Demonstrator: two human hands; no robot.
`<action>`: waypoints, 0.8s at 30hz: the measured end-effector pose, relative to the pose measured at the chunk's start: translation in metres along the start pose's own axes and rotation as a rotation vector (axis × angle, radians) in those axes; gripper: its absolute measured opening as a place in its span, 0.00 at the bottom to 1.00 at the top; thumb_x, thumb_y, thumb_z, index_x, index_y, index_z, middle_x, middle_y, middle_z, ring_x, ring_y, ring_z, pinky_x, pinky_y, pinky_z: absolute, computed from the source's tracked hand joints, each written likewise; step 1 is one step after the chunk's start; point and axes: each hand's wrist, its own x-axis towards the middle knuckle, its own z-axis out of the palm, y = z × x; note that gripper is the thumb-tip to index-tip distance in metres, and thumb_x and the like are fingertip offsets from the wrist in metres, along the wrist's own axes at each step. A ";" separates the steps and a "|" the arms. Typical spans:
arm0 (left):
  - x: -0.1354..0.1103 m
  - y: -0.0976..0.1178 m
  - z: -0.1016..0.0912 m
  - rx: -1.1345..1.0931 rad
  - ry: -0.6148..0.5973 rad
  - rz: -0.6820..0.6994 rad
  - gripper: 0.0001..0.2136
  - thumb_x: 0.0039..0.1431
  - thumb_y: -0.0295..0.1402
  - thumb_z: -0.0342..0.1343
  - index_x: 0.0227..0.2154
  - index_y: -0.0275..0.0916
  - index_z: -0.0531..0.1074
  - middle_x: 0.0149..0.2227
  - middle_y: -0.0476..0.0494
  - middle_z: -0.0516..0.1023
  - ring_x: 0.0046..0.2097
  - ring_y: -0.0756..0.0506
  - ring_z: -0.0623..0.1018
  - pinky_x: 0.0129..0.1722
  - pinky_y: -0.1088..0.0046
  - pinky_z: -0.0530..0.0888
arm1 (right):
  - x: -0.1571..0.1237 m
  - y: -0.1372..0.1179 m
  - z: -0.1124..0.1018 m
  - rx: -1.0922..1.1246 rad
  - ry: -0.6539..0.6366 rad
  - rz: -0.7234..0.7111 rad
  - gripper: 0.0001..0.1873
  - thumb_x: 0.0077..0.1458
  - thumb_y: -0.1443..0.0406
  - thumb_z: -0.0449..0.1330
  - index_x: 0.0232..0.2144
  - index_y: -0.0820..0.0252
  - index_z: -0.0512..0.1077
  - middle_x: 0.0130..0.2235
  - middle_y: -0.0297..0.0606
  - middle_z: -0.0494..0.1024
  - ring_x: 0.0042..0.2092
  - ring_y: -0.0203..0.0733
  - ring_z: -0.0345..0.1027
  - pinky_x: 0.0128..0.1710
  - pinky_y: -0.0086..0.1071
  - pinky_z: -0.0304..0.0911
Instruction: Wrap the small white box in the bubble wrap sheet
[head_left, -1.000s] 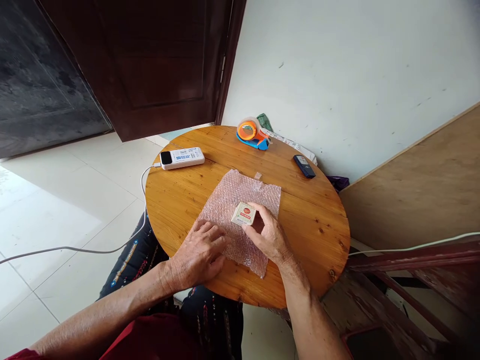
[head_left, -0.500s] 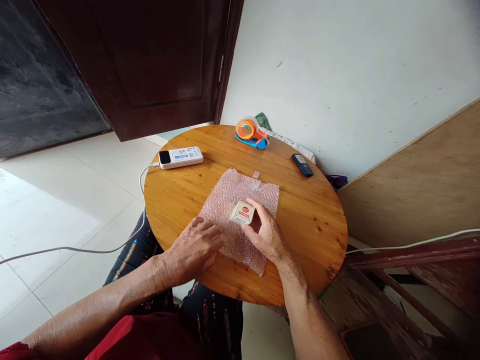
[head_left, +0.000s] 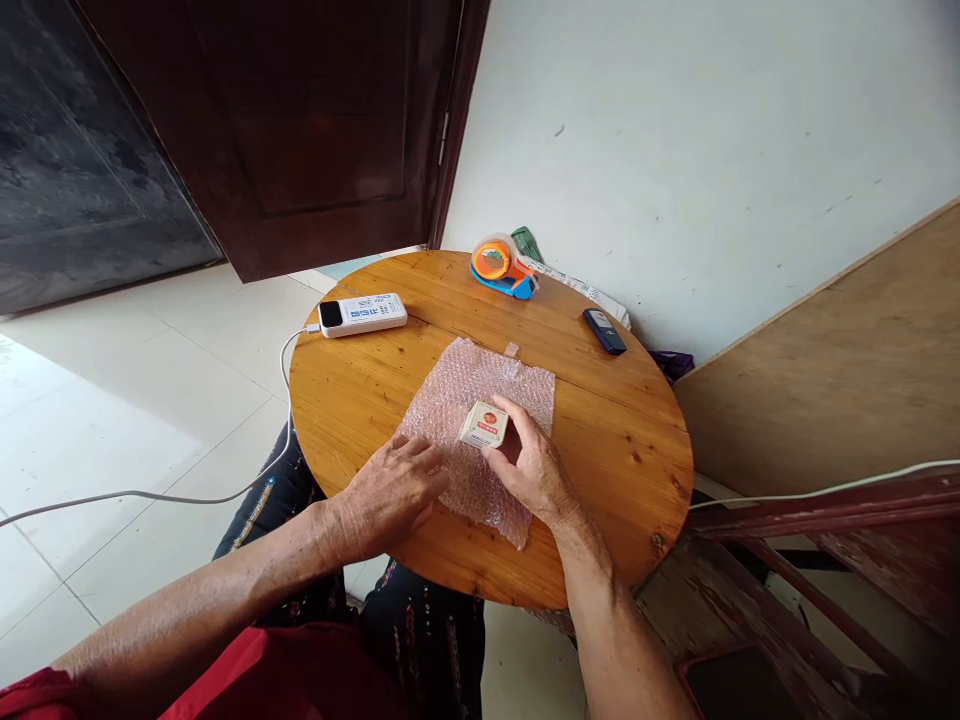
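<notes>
A sheet of clear, pinkish bubble wrap (head_left: 480, 375) lies on the round wooden table (head_left: 622, 470). My right hand (head_left: 536, 470) grips a small cream-coloured box (head_left: 484, 424) with red print on top, thumb on the near side and fingers on the far side. The box is over the middle of the bubble wrap. At the wrap's lower left edge is my left hand (head_left: 394, 490), its fingers curled inward. Its fingertips are hidden, so I cannot tell what they hold.
An orange and blue tape dispenser (head_left: 504, 266) stands at the table's far side. A white power bank (head_left: 364, 314) with a cable (head_left: 187, 498) lies at the left. A dark blue handheld device (head_left: 604, 331) lies at the far right, near the wall.
Hardly anything differs. Both hands and the box keep their places, with only a very slight shift of the view.
</notes>
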 end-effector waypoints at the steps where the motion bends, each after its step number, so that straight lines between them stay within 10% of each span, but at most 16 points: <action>1: 0.000 -0.001 0.002 0.003 0.013 -0.002 0.04 0.56 0.24 0.56 0.30 0.38 0.69 0.39 0.43 0.75 0.44 0.41 0.72 0.45 0.60 0.72 | 0.000 0.000 0.000 -0.002 -0.001 -0.002 0.33 0.51 0.68 0.58 0.60 0.55 0.61 0.58 0.45 0.72 0.58 0.51 0.67 0.59 0.50 0.63; 12: 0.004 -0.001 -0.003 -0.162 0.289 -0.018 0.05 0.55 0.22 0.52 0.30 0.38 0.69 0.45 0.41 0.79 0.45 0.43 0.76 0.47 0.63 0.72 | -0.001 -0.007 -0.007 0.083 -0.033 0.007 0.34 0.52 0.68 0.57 0.62 0.55 0.59 0.60 0.45 0.69 0.60 0.51 0.64 0.62 0.51 0.59; 24: 0.048 -0.008 -0.020 -0.096 0.443 -0.217 0.04 0.54 0.26 0.51 0.26 0.39 0.69 0.22 0.49 0.75 0.27 0.48 0.74 0.33 0.69 0.71 | -0.004 -0.003 -0.040 0.350 -0.116 -0.020 0.42 0.51 0.38 0.59 0.60 0.54 0.64 0.64 0.44 0.67 0.65 0.57 0.57 0.65 0.51 0.52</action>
